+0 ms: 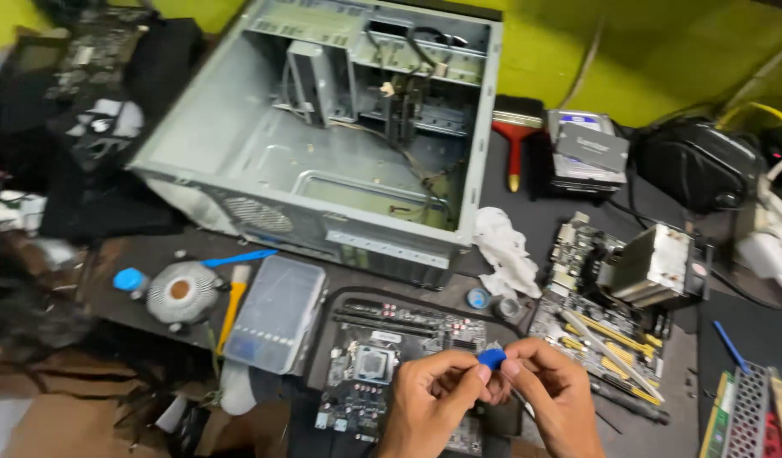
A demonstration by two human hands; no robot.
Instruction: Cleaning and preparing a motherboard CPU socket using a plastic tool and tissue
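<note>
My left hand and my right hand meet low in the head view, fingertips pinched together on a small blue piece. They hover just above a dark motherboard with a bare processor socket and two long memory slots. I cannot tell exactly what the blue piece is.
An open grey computer case lies behind. A round cooler fan, a clear plastic box and a yellow-handled brush sit left. A second motherboard with a heatsink, a crumpled white cloth, a red brush and stacked drives lie right.
</note>
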